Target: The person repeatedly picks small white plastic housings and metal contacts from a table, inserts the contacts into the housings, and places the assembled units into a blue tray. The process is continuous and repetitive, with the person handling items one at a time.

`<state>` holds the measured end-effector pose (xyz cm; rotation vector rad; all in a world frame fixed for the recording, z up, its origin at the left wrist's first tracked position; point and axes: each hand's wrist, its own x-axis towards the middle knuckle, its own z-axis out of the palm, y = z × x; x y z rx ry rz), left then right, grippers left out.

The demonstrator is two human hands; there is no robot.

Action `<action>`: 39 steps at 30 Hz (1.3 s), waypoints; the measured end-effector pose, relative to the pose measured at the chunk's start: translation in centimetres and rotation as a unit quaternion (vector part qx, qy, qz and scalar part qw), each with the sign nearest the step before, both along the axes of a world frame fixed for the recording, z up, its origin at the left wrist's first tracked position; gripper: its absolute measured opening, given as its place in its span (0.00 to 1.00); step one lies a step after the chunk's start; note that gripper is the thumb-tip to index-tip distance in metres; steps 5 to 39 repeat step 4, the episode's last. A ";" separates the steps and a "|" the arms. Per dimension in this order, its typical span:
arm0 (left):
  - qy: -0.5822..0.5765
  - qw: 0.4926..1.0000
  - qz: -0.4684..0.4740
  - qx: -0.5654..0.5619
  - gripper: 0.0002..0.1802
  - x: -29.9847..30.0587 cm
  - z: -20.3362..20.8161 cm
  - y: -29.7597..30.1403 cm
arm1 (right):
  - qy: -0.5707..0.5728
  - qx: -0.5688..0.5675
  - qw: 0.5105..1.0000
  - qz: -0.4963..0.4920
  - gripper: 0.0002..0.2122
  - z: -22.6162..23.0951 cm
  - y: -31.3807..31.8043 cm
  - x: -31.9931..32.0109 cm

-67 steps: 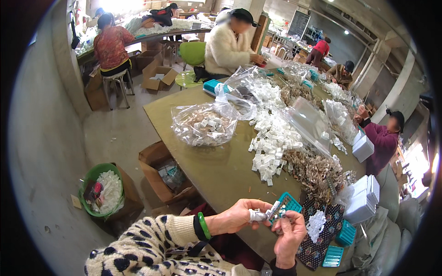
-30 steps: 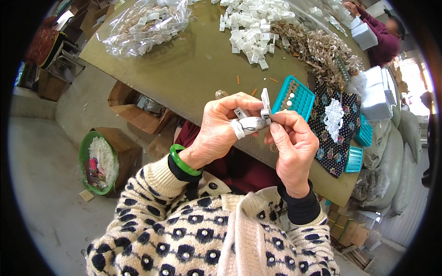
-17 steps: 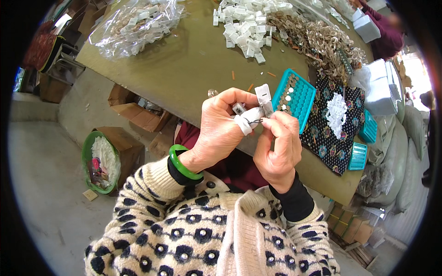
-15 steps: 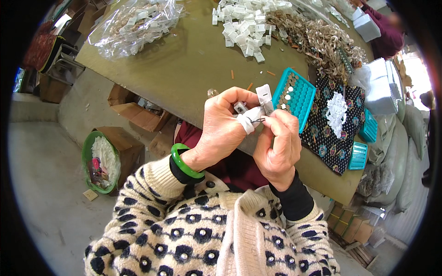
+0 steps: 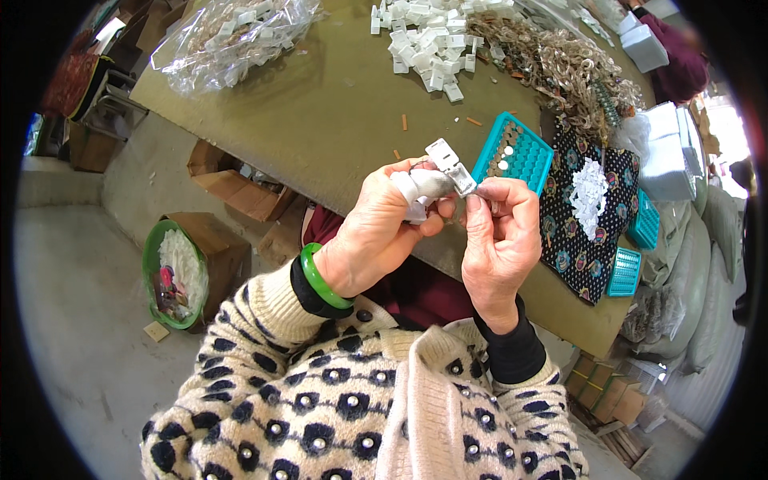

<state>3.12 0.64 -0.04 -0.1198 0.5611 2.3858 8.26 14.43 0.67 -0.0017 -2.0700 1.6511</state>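
My left hand [image 5: 372, 228] is closed on a small white hinged plastic box [image 5: 452, 166], its lid swung up and its inside toward me. White wrapping [image 5: 420, 186], grey in places, covers a finger or thumb of that hand. My right hand [image 5: 504, 232] is pinched together at the right edge of the box; whatever sits between its fingertips is too small to make out. A teal tray [image 5: 528, 164] with rows of round pits lies just beyond my right hand, some pits filled with brown and white discs.
White plastic boxes [image 5: 432, 48] are heaped at the back beside tangled beige strands [image 5: 560, 68]. A clear bag [image 5: 236, 40] sits far left. White pieces [image 5: 590, 198] lie on dark patterned cloth [image 5: 568, 256]. A green basket [image 5: 152, 272] stands on the floor left.
The box has turned in my left hand, its opened inside now showing. My right hand has moved slightly right, from the wrapped finger to the box's edge. Dark thin strands near the fingertips no longer show.
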 end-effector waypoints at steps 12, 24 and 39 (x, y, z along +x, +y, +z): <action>-0.026 1.000 -0.002 -0.002 0.11 0.0 -0.3 -0.3 | -0.032 -0.042 0.998 0.017 0.06 0.0 -0.4 0.2; -0.026 1.000 -0.002 -0.002 0.11 0.0 -0.3 -0.3 | -0.032 -0.042 0.998 0.017 0.06 0.0 -0.4 0.2; -0.026 1.000 -0.002 -0.002 0.11 0.0 -0.3 -0.3 | -0.032 -0.042 0.998 0.017 0.06 0.0 -0.4 0.2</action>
